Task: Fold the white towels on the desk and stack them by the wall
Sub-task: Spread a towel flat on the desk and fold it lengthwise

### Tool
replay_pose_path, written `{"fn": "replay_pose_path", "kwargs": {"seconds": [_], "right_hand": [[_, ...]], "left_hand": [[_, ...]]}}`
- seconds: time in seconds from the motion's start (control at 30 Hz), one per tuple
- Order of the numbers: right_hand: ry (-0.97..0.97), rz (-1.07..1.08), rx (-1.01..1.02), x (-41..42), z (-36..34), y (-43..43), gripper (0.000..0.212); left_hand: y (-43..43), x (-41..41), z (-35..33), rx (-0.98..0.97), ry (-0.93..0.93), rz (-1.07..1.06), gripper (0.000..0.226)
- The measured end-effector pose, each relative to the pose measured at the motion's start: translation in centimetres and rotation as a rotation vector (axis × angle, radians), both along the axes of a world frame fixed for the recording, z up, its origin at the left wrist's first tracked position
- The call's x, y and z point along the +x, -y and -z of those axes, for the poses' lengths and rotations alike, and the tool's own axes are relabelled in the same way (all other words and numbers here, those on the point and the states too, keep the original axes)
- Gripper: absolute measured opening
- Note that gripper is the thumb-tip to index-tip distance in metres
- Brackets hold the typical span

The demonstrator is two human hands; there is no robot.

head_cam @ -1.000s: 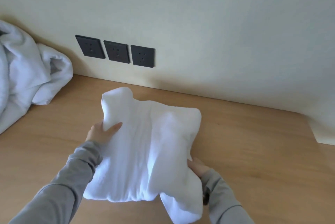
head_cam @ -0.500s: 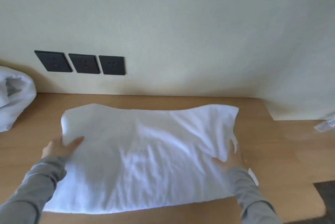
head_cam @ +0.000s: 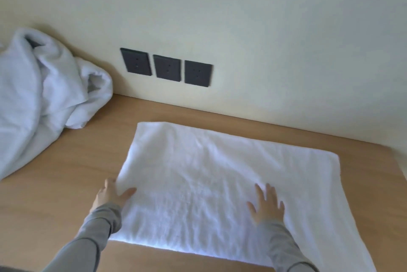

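- White towel (head_cam: 220, 172): spread flat on desk (head_cam: 66, 183), ctr, near wall (head_cam: 264, 51) at 12 o'clock.
- L hand (head_cam: 110, 194): at towel's 9 o'clock edge, thumb on top; pinching or just resting, cannot tell.
- R hand (head_cam: 266, 205): fingers splayed, released, flat on towel at 5 o'clock.
- Crumpled towels (head_cam: 39, 100): 10 o'clock, against wall.

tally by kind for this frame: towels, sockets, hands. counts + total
Towels: 2, the flat towel and the crumpled heap (it may hold more than one)
Sockets: 3
Hands: 2, the left hand and the right hand
Total: 7
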State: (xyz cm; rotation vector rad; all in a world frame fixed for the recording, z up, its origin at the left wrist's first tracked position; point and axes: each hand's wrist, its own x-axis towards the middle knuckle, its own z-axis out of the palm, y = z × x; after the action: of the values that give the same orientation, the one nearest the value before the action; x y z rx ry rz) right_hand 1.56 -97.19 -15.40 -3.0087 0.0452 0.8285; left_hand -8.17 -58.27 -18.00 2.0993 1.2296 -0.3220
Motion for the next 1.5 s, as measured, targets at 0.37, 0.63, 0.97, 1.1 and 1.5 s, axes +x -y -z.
{"fn": "replay_pose_path", "kwargs": {"seconds": [0.37, 0.63, 0.97, 1.1, 1.5], "right_hand": [[0.063, -0.456, 0.328, 3.3, -0.3, -21.7, 0.053], [0.166, -0.437, 0.331, 9.9, -0.7, -34.5, 0.053], [0.153, -0.466, 0.262, 13.1, 0.1, -36.9, 0.025], [0.152, -0.376, 0.72, 12.0, -3.9, -33.5, 0.008], [-0.025, -0.336, 0.535, 13.3, -4.2, -34.6, 0.032]], "left_hand": [[-3.1, 1.3, 0.2, -0.186, 0.15, 0.004, 0.083], [-5.9, 7.3, 0.3, -0.286, 0.262, 0.19, 0.071], [-7.2, 9.1, 1.3, -0.395, 0.353, 0.143, 0.069], [-8.9, 12.1, 1.1, -0.469, 0.366, -0.06, 0.05], [-9.2, 16.9, 0.4, -0.504, 0.284, -0.107, 0.021]]}}
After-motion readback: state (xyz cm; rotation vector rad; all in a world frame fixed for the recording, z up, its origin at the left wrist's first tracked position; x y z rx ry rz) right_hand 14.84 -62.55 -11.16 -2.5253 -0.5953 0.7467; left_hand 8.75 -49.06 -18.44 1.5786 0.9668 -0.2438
